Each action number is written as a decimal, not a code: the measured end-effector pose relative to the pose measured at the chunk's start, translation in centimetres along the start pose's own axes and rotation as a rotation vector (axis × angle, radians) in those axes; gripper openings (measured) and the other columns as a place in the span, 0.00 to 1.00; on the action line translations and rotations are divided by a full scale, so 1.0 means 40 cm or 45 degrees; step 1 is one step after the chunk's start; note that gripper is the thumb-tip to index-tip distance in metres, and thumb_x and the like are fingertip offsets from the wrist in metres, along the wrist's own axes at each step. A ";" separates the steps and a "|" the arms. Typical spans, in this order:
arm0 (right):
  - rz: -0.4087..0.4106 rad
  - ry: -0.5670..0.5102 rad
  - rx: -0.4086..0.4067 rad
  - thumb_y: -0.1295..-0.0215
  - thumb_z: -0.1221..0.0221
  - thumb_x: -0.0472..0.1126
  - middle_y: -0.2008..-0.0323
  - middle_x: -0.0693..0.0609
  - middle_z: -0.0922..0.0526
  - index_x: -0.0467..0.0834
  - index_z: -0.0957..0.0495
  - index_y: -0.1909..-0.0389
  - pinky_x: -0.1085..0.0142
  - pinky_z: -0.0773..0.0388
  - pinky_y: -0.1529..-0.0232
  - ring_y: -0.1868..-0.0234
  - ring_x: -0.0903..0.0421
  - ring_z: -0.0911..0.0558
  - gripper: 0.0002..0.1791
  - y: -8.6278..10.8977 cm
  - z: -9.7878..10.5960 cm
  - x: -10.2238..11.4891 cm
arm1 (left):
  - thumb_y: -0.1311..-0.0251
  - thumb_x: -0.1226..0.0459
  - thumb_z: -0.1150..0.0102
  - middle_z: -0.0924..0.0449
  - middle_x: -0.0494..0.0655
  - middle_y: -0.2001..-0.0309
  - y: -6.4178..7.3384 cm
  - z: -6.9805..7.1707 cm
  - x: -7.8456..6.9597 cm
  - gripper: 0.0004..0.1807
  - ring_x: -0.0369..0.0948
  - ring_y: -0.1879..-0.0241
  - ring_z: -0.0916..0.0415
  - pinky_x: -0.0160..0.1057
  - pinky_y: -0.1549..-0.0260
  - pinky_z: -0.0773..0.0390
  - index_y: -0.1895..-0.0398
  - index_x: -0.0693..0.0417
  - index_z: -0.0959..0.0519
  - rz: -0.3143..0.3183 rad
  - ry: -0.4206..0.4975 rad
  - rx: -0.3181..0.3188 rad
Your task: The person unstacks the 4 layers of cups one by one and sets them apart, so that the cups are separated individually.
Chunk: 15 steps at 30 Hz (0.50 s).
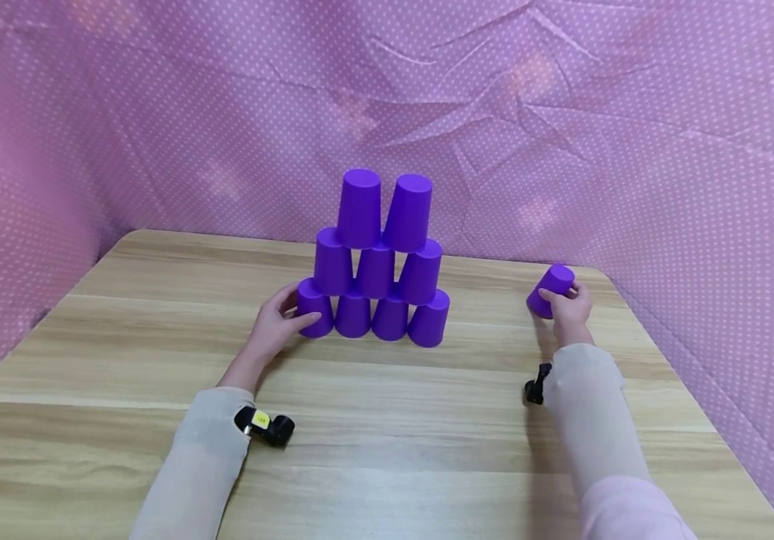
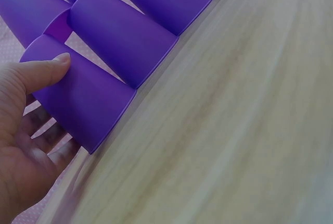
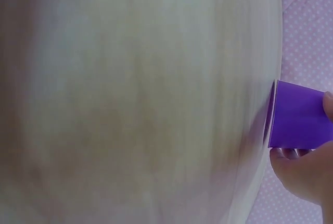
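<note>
Upside-down purple cups stand stacked in tiers on the table: several at the bottom, three above, and two top cups (image 1: 359, 210) (image 1: 409, 214) side by side. My left hand (image 1: 275, 322) holds the leftmost bottom cup (image 1: 313, 309), thumb on its front and fingers behind; the left wrist view shows the same cup (image 2: 83, 94) with its rim at the table. Off to the right, my right hand (image 1: 571, 309) grips a separate purple cup (image 1: 549, 291), mouth down. In the right wrist view, that cup (image 3: 299, 115) has its rim close to the tabletop; whether they touch, I cannot tell.
The wooden table (image 1: 373, 435) has rounded far corners. A pink dotted cloth (image 1: 259, 112) hangs behind it and at both sides. Small black cameras (image 1: 272, 426) are strapped to the wrists over pale sleeves.
</note>
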State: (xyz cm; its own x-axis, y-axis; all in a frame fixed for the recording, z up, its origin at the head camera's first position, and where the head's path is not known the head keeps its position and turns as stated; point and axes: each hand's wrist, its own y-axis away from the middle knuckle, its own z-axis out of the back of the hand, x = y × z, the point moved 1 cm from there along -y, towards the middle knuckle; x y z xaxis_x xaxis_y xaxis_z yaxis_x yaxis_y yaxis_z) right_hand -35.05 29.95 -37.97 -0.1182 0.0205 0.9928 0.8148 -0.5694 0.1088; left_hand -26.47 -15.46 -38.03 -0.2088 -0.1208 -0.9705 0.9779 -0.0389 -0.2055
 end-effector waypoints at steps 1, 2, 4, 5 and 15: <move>-0.008 -0.002 0.011 0.52 0.43 0.26 0.42 0.43 0.39 0.41 0.44 0.41 0.63 0.40 0.44 0.43 0.51 0.39 0.35 0.002 -0.002 0.000 | 0.52 0.74 0.42 0.37 0.67 0.48 0.000 0.001 0.000 0.31 0.55 0.47 0.41 0.48 0.46 0.42 0.42 0.67 0.41 -0.001 0.000 0.001; -0.017 -0.008 0.022 0.52 0.43 0.26 0.41 0.43 0.40 0.41 0.44 0.40 0.63 0.41 0.43 0.42 0.51 0.39 0.36 0.004 -0.003 0.002 | 0.52 0.74 0.42 0.37 0.67 0.48 0.000 0.002 0.001 0.31 0.55 0.47 0.41 0.48 0.46 0.42 0.42 0.67 0.41 -0.002 -0.002 0.001; -0.034 -0.009 0.042 0.51 0.43 0.26 0.41 0.43 0.41 0.42 0.46 0.39 0.64 0.41 0.43 0.42 0.51 0.40 0.36 0.008 -0.005 0.003 | 0.52 0.74 0.42 0.37 0.67 0.48 -0.001 0.003 0.003 0.31 0.55 0.47 0.41 0.48 0.46 0.42 0.42 0.67 0.40 -0.003 0.004 0.001; -0.041 -0.013 0.049 0.50 0.43 0.26 0.41 0.44 0.41 0.42 0.46 0.39 0.65 0.41 0.43 0.41 0.52 0.40 0.37 0.008 -0.006 0.003 | 0.52 0.74 0.42 0.37 0.67 0.48 -0.003 0.003 0.005 0.31 0.55 0.47 0.41 0.48 0.46 0.42 0.42 0.67 0.40 -0.004 0.008 0.001; -0.059 0.047 0.093 0.49 0.44 0.28 0.40 0.43 0.43 0.42 0.50 0.38 0.67 0.43 0.42 0.41 0.52 0.42 0.38 0.000 -0.013 0.004 | 0.53 0.70 0.39 0.34 0.62 0.48 -0.027 0.012 0.066 0.33 0.50 0.48 0.38 0.45 0.46 0.40 0.42 0.61 0.38 -0.025 0.007 -0.007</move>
State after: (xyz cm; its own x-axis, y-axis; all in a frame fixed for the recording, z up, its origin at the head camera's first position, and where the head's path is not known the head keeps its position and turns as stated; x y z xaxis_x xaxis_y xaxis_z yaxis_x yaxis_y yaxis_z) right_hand -35.37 29.51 -37.84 -0.1760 0.0144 0.9843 0.8471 -0.5072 0.1589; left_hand -28.09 -16.22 -40.33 -0.2278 -0.1146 -0.9669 0.9737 -0.0356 -0.2251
